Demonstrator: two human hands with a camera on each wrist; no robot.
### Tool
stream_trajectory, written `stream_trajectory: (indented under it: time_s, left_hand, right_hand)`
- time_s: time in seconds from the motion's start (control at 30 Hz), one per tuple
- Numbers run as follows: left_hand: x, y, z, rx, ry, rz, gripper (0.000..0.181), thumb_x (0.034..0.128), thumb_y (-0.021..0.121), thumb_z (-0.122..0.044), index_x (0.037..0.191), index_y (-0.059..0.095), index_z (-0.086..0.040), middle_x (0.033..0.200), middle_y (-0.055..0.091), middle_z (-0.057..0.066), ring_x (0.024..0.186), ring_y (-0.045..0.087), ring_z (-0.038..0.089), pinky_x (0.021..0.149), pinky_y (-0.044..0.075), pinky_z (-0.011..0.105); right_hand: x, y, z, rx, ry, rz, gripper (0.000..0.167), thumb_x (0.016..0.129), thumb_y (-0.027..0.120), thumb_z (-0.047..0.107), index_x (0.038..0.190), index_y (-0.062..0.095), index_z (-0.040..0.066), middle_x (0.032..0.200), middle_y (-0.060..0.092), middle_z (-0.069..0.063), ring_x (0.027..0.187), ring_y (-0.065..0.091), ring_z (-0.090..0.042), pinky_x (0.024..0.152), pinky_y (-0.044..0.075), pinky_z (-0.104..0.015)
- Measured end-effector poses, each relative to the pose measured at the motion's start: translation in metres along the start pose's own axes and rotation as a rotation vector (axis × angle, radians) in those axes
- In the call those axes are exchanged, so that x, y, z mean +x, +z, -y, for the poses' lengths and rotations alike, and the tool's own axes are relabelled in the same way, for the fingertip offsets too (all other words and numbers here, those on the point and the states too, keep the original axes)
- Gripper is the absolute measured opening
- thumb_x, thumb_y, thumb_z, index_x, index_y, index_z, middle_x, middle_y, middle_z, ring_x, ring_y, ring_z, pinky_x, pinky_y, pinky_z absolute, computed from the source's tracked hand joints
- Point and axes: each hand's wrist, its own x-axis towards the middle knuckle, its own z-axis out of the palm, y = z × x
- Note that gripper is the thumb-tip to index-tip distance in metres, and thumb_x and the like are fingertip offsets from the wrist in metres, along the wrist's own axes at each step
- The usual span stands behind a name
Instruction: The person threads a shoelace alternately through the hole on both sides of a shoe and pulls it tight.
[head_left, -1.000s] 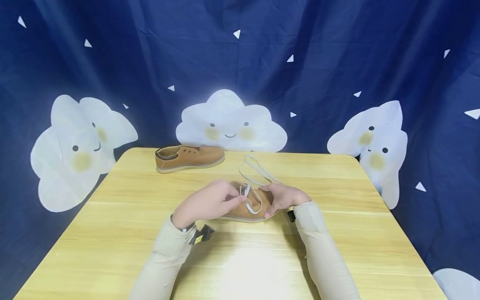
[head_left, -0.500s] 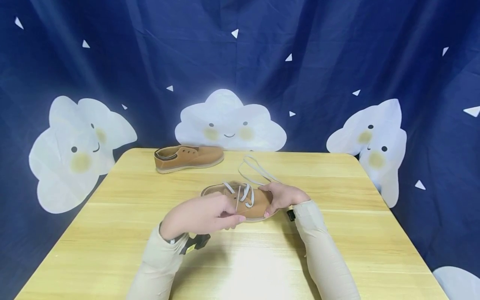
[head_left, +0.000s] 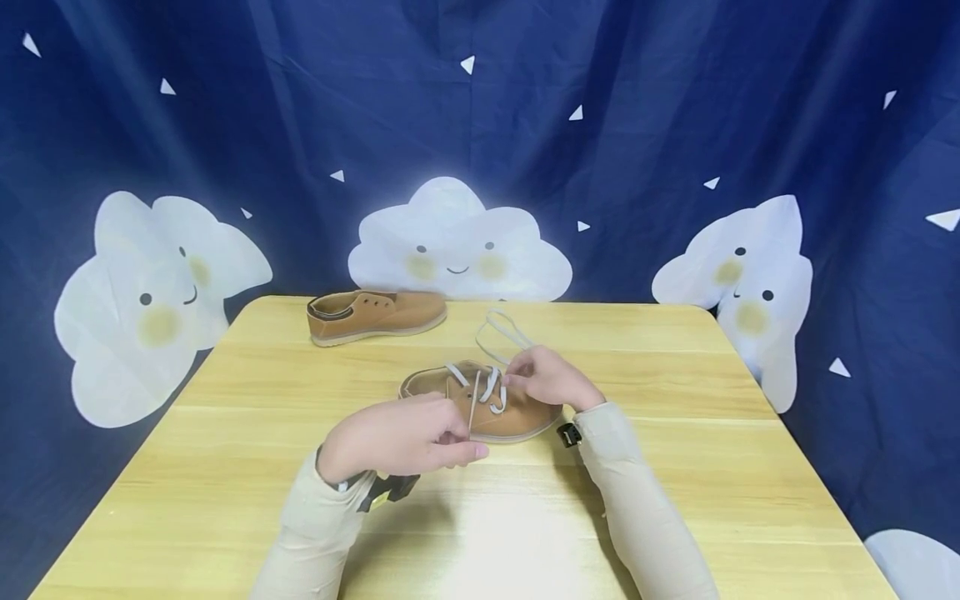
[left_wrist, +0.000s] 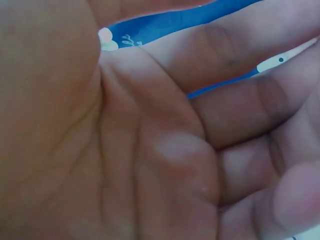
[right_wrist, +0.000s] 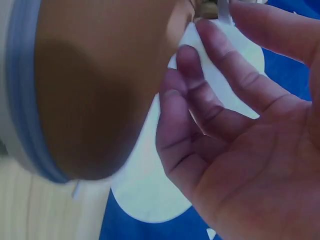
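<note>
A brown shoe [head_left: 525, 417] sits mid-table with a pale shoelace [head_left: 491, 387] partly threaded through its eyelets. Below the shoe's near side, my left hand [head_left: 401, 433] pinches one strand of the lace, which runs taut up to the eyelets. In the left wrist view the palm [left_wrist: 150, 140] and bent fingers fill the picture; the lace is hidden there. My right hand [head_left: 551, 377] is over the toe end, thumb and forefinger at the lace loops. The right wrist view has the lace [right_wrist: 224, 11] between that thumb and forefinger, beside the shoe's toe [right_wrist: 95, 100].
A second brown shoe [head_left: 378, 317], with no lace in its eyelets, stands at the back left of the wooden table [head_left: 645, 500]. A long lace loop [head_left: 491, 333] lies behind the worked shoe. A blue curtain [head_left: 420, 100] with clouds hangs behind.
My left hand has moved from the eyelets toward the near side, drawing a lace strand. My right hand has left the shoe's toe and risen to the lace loops.
</note>
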Motion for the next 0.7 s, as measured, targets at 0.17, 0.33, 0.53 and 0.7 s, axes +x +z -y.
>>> stream_trajectory:
  time_s: [0.17, 0.33, 0.53, 0.7]
  left_hand:
    - [0.000, 0.001, 0.000, 0.017, -0.007, 0.000, 0.049, 0.1045, 0.058, -0.035, 0.058, 0.042, -0.026, 0.051, 0.030, -0.020, 0.051, 0.030, -0.003, 0.050, 0.028, 0.017]
    - [0.000, 0.001, 0.000, 0.025, 0.001, -0.006, 0.050, 0.1049, 0.057, -0.036, 0.059, 0.041, -0.025, 0.052, 0.029, -0.019, 0.052, 0.030, -0.002, 0.051, 0.029, 0.017]
    - [-0.001, -0.001, -0.002, 0.024, -0.014, -0.017, 0.050, 0.1049, 0.058, -0.036, 0.059, 0.042, -0.024, 0.053, 0.028, -0.019, 0.052, 0.030, -0.002, 0.051, 0.028, 0.018]
    - [-0.001, -0.001, -0.003, 0.019, -0.019, -0.015, 0.050, 0.1050, 0.057, -0.035, 0.059, 0.044, -0.023, 0.053, 0.028, -0.018, 0.052, 0.030, -0.002, 0.051, 0.027, 0.018]
  right_hand:
    - [0.001, 0.005, 0.001, 0.064, 0.003, 0.012, 0.016, 0.095, 0.064, 0.010, 0.088, 0.078, 0.009, 0.080, 0.071, -0.004, 0.063, 0.050, -0.013, 0.055, 0.040, -0.025]
    - [-0.002, 0.004, 0.005, 0.089, 0.053, -0.028, 0.014, 0.092, 0.062, 0.008, 0.086, 0.074, 0.006, 0.079, 0.071, -0.006, 0.066, 0.052, -0.013, 0.058, 0.042, -0.025]
    - [-0.004, 0.004, 0.015, 0.216, 0.112, -0.129, 0.009, 0.087, 0.066, 0.010, 0.080, 0.068, 0.006, 0.073, 0.070, -0.006, 0.063, 0.054, -0.014, 0.057, 0.043, -0.025]
    - [-0.004, 0.004, 0.020, 0.336, 0.109, -0.130, 0.005, 0.087, 0.067, 0.006, 0.083, 0.068, 0.004, 0.069, 0.069, -0.004, 0.064, 0.063, -0.018, 0.060, 0.053, -0.025]
